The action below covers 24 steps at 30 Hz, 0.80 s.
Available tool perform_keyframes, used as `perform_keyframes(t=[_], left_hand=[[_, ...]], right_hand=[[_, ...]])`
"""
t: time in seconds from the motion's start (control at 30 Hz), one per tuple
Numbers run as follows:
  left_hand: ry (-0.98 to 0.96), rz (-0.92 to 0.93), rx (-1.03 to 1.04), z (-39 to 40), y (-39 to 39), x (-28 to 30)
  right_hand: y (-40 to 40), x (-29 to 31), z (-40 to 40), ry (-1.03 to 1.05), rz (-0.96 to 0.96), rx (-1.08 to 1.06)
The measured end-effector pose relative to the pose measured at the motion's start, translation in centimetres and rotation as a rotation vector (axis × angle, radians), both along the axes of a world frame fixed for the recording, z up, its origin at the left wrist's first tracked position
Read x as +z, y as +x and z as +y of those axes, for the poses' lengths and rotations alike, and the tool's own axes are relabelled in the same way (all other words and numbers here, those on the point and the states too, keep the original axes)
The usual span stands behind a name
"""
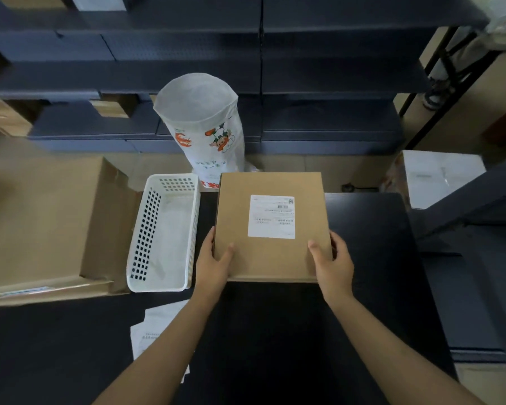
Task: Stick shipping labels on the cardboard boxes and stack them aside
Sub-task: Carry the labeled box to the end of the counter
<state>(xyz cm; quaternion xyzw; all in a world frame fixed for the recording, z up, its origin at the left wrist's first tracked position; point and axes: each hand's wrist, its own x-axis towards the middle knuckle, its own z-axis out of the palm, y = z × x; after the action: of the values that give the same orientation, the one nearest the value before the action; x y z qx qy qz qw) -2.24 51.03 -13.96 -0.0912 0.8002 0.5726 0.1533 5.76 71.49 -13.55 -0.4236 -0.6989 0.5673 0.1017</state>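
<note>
Brown cardboard box (270, 226) sat flat on the dark surface (362, 258), white label (271, 216) already stuck on top. Left hand (214, 261) and right hand (332, 263) each had a grip on a near corner, thumbs on the lid. White basket (164, 232) sat just left of it.

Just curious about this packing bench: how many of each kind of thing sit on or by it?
Labelled box held by left hand and right hand: 1
Open carton: 1
White basket: 1
White sack: 1
Total: 4
</note>
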Motion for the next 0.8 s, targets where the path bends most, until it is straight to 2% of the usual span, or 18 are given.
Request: perform_keyframes(t=[0.5,0.7,0.8], left_hand=[[-0.010,0.006,0.025,0.1,-0.2,-1.8],[-0.078,0.016,-0.080,-0.1,-0.3,-0.7],[-0.152,0.068,-0.126,-0.4,0.6,0.8]], right_hand=[[-0.7,-1.2,0.2,0.059,-0.040,0.039],[-0.2,-0.1,1.2,0.032,-0.186,0.162],[0.2,1.0,0.6,0.192,-0.226,0.094]])
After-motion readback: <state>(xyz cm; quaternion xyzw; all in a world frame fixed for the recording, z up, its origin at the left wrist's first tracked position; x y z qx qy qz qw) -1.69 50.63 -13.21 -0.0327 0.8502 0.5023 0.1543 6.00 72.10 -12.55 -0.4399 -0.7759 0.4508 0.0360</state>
